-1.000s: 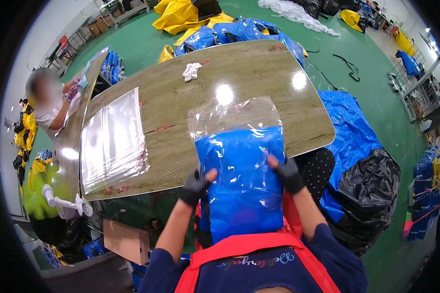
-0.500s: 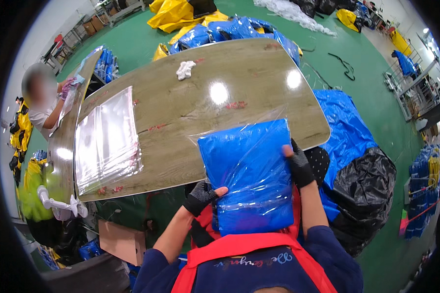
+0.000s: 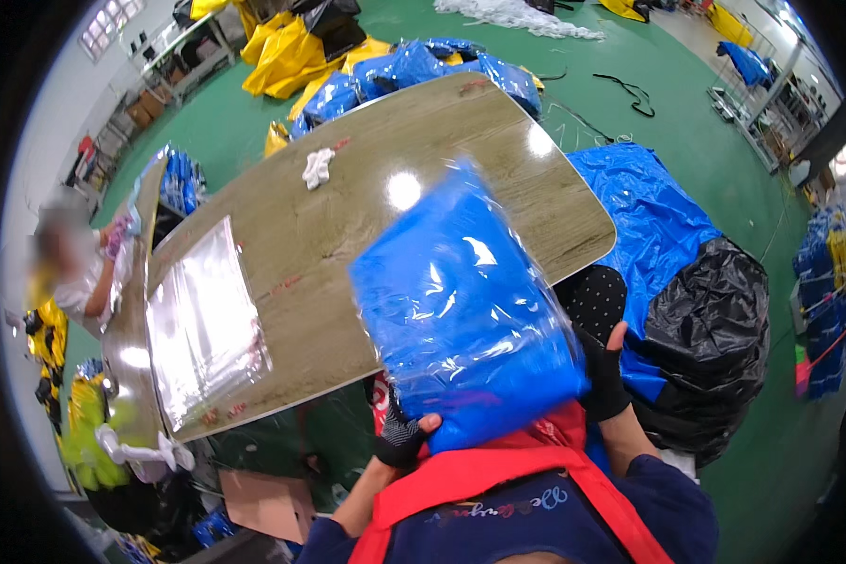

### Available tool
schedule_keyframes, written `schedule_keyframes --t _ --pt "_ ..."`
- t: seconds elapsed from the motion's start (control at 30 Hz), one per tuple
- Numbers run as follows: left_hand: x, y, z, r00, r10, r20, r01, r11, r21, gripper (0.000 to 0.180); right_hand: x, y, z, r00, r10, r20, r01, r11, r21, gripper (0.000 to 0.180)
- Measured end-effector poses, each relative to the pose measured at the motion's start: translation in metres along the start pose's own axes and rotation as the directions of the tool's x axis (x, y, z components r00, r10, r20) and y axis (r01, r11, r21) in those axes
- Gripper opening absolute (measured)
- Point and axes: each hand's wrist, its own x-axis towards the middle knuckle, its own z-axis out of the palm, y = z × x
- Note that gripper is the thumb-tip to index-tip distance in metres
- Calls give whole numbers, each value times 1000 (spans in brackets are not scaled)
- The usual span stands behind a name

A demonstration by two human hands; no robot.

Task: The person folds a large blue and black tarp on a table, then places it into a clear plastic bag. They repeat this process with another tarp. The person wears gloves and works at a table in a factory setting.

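Observation:
A folded blue plastic sheet packet in a clear bag (image 3: 461, 310) tilts over the near edge of the table, blurred by motion. My left hand (image 3: 404, 434), in a black fingerless glove, grips its lower left corner with the thumb on the front. Beside its lower right edge is my right hand (image 3: 606, 376), gloved the same way. That thumb stands up, off the packet; the other fingers are partly hidden, and the hand looks open. A stack of clear plastic bags (image 3: 202, 329) lies flat on the left part of the wood-patterned table (image 3: 324, 244).
A white crumpled cloth (image 3: 318, 169) lies on the table. To the right are a blue sheet (image 3: 644, 202) and a black plastic bundle (image 3: 710, 329). A cardboard box (image 3: 268, 503) sits at lower left. Another person (image 3: 80, 263) works at the far left table.
The packet has tilted, its top swinging up and leftward. My right hand has slid from its upper right side down to its lower right edge, thumb lifted. The view has shifted.

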Motion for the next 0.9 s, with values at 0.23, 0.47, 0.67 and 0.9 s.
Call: schedule_keyframes --t 0.23,0.47,0.67,0.9 --pt "35 -13 9 996 41 -76 49 459 887 58 61 19 64 812 -583 -19 399 580 -710 62" --pt "38 191 86 244 573 782 -296 -724 623 68 77 -2 48 805 -433 405 439 -24 -898 61" --pt "108 133 122 443 424 790 -717 -362 596 75 99 49 11 740 -672 -5 321 361 -875 54" --pt "83 89 88 170 942 288 -627 -122 769 69 105 -12 56 631 -776 6 626 505 -594 49"
